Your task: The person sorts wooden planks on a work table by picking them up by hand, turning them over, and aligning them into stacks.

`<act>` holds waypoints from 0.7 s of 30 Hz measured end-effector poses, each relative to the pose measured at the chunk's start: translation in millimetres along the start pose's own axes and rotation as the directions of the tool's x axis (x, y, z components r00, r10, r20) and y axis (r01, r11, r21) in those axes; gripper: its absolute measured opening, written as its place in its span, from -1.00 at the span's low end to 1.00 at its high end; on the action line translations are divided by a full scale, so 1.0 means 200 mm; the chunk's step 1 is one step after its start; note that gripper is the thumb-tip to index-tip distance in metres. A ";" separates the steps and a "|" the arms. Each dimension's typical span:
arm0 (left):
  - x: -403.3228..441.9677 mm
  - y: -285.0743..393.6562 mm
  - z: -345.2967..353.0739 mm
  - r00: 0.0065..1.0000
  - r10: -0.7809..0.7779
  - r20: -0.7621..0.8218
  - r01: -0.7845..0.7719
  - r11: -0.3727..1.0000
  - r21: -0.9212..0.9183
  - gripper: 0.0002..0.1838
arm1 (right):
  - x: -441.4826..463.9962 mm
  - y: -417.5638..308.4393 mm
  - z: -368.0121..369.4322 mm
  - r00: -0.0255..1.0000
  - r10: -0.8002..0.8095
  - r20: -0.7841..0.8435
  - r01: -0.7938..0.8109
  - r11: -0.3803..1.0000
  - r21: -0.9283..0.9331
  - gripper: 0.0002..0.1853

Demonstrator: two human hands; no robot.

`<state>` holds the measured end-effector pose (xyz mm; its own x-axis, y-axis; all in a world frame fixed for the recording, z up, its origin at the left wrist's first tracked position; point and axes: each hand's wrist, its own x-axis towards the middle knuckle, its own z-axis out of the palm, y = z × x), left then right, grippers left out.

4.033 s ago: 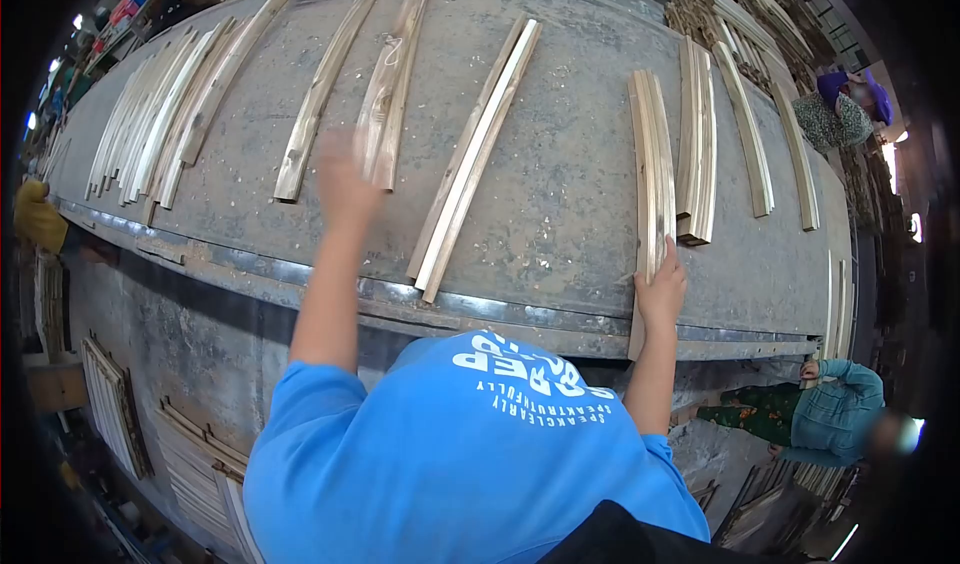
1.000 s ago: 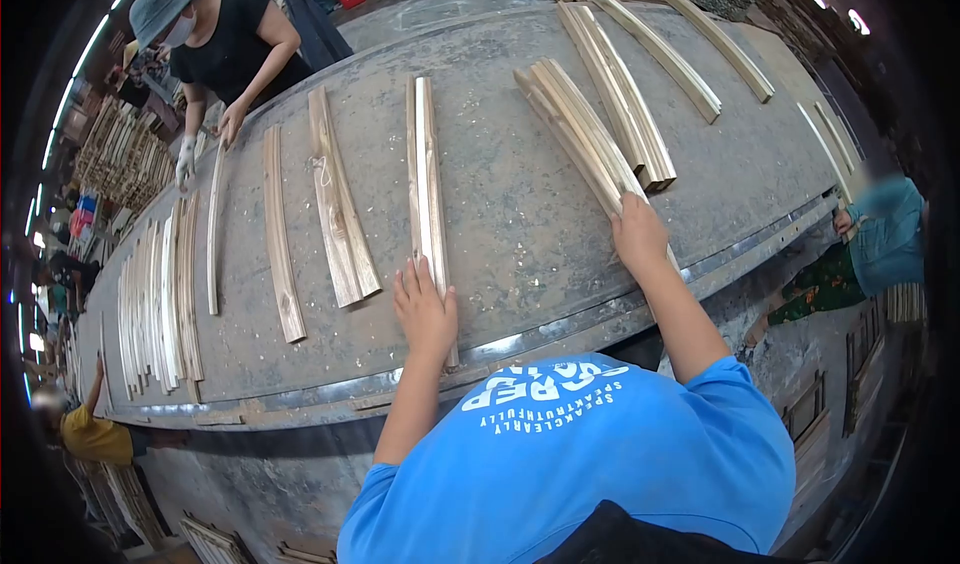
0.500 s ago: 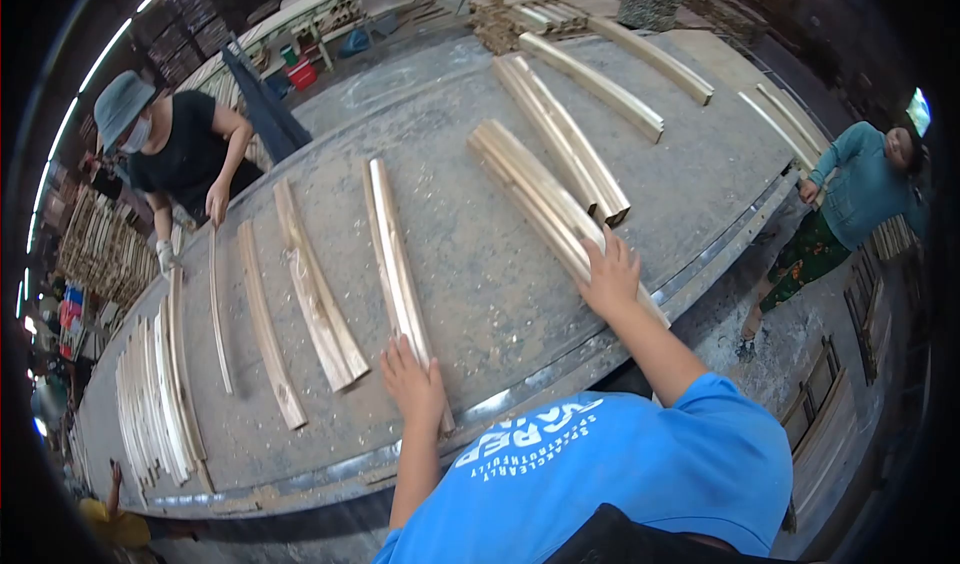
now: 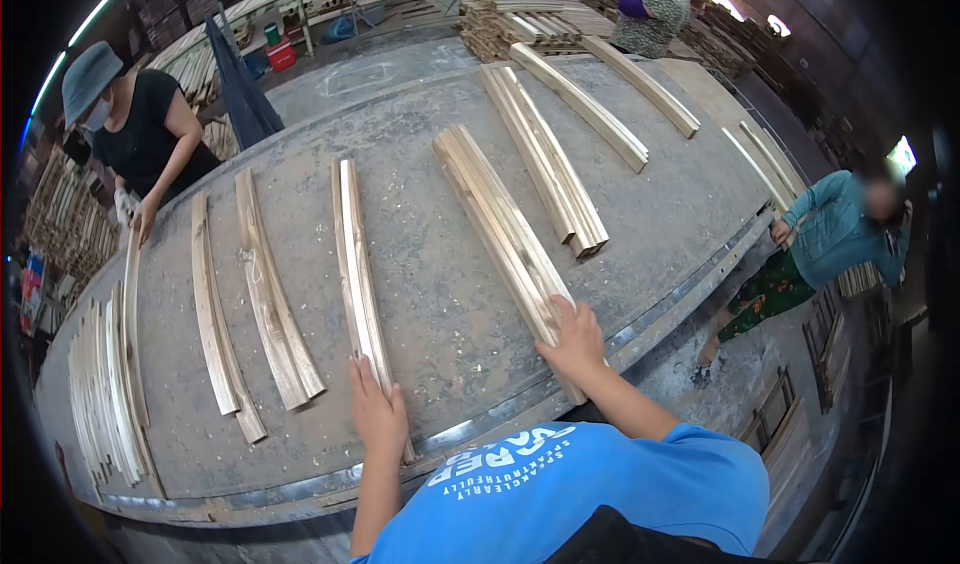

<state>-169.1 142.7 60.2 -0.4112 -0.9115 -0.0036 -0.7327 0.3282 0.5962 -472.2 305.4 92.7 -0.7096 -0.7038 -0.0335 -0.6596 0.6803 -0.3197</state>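
Head-camera view: a worker in a bright blue T-shirt (image 4: 620, 489) printed in white stands at a broad grey table (image 4: 420, 224) lined with wooden strips. Two small lines on the shirt read "SPEAKCLEARLY" and "SPEAKTRUTHFULLY"; the larger lettering beside them is bent by folds and cannot be read whole.

The worker's left hand (image 4: 379, 409) lies with fingers extended on the near end of a narrow bundle of pale and brown wooden strips (image 4: 355, 254), close to the table's metal edge. The right hand (image 4: 575, 342), thumb and fingers spread wide, covers the near part of a thicker bundle of brownish wooden strips (image 4: 500, 226), which slants across the table just left of another bundle of long, light-edged strips (image 4: 545, 169).

At far left, a person in a grey-blue bucket hat (image 4: 92, 79) and black top holds a thin pale strip (image 4: 131, 304) above a row of light wooden strips (image 4: 105, 394). At right, a person in a teal jacket (image 4: 835, 229) and patterned green trousers stands off the table's end.

Behind, a small red container (image 4: 280, 56) sits near a blue bag (image 4: 340, 29); the contents of both cannot be made out.
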 end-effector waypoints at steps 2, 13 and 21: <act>0.00 0.02 -0.01 1.000 -0.010 0.004 0.010 0.999 0.051 -0.20 | 0.12 -0.07 0.07 1.000 -0.019 0.003 0.019 1.000 0.004 -0.08; 0.00 0.01 -0.02 0.995 -0.097 0.024 0.092 0.984 0.155 -0.20 | 1.07 -0.47 0.28 0.996 -0.079 -0.044 0.077 0.996 -0.046 -0.06; 0.00 0.02 -0.05 0.997 -0.073 0.035 0.063 0.971 0.230 -0.20 | 1.23 -0.57 0.30 0.997 -0.059 -0.049 0.055 0.995 -0.082 -0.04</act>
<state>-166.6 141.3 70.7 -0.3756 -0.9237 -0.0751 -0.8622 0.3186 0.3938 -557.7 43.0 64.4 -0.6806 -0.7320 0.0324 -0.7159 0.6549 -0.2421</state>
